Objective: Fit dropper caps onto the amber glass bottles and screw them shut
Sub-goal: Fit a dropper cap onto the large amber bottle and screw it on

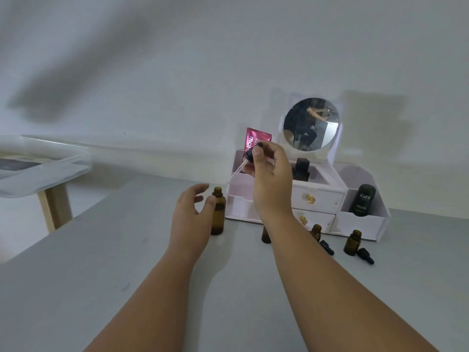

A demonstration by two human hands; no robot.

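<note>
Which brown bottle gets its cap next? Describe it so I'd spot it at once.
Find the white mirror-topped organizer at the table's back. Just left of its drawers stands an open amber bottle, next to the left hand. Unlike the other bottles, grouped further right with loose caps, it stands alone, below the dropper cap the right hand holds.

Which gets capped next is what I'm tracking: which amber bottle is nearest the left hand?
The leftmost amber bottle, standing uncapped by the thumb of the left hand. The other three stand farther right, before the white drawer organizer.
</note>
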